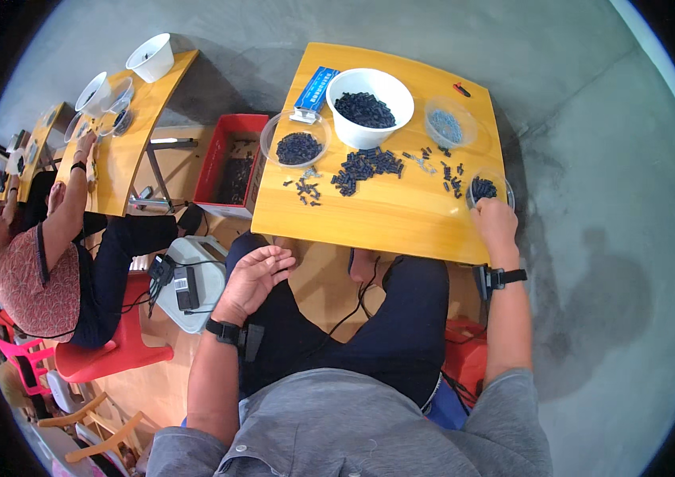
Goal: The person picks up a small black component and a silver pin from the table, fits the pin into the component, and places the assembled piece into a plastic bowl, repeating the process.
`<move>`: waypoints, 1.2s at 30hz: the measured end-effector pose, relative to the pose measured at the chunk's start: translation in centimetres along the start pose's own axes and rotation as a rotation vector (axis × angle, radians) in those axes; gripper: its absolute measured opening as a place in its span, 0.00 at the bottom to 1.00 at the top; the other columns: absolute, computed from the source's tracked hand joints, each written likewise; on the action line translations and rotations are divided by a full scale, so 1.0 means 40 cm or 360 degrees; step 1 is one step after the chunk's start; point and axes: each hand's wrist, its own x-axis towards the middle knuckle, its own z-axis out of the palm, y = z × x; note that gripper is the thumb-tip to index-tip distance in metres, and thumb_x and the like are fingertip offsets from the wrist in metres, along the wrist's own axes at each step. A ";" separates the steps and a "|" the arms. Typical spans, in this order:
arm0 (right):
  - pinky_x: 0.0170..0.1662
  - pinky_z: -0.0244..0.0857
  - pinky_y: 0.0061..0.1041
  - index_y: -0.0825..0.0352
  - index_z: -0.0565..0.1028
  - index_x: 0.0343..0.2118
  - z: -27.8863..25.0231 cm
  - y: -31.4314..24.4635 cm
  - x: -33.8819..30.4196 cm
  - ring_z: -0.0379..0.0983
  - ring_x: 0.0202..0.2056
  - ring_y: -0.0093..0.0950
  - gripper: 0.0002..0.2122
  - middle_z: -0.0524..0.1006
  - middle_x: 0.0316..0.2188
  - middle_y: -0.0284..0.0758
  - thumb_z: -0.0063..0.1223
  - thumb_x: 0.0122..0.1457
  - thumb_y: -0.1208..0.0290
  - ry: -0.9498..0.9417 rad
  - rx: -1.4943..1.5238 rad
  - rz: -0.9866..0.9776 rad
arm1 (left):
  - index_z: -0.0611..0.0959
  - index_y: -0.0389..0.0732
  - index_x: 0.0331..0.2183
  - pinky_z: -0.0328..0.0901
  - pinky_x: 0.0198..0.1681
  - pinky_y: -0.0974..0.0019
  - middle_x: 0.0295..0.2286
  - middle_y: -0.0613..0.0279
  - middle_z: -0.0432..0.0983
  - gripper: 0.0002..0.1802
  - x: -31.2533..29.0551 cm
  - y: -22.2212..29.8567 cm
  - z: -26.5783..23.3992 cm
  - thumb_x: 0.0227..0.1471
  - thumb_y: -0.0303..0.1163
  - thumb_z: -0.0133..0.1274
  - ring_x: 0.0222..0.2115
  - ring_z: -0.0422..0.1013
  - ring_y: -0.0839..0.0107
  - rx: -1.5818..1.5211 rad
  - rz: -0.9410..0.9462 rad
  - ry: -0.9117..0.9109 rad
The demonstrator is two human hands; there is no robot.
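My right hand [495, 222] is at the near edge of a small clear bowl [510, 195] on the table's right side. Its fingers curl inward at the rim, and what they hold, if anything, is hidden. Short black cylindrical pieces [483, 188] lie in that bowl. Just off the table's front edge, above my lap, my left hand [256, 278] is turned partly palm up. Its fingers are bent and pressed together near the thumb; anything in them is too small to name. A pile of black cylindrical pieces [365, 168] lies mid-table, with several loose ones [453, 180] towards the right.
A white tub [337, 119] of black pieces stands behind the pile. Clear bowls hold black parts [298, 149] and small silvery-blue parts [444, 126]. A blue box [317, 89] and red-black tool [462, 90] lie behind. Left are a red bin [208, 167] and a seated person [39, 278].
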 end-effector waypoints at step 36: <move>0.44 0.63 0.37 0.68 0.76 0.38 0.153 -0.230 0.202 0.70 0.39 0.46 0.12 0.73 0.34 0.50 0.45 0.51 0.80 -0.0141 0.0891 -0.0542 | 0.74 0.38 0.43 0.63 0.49 0.59 0.43 0.53 0.72 0.15 0.000 0.001 -0.003 0.53 0.29 0.50 0.45 0.68 0.61 -0.0233 -0.0081 -0.0138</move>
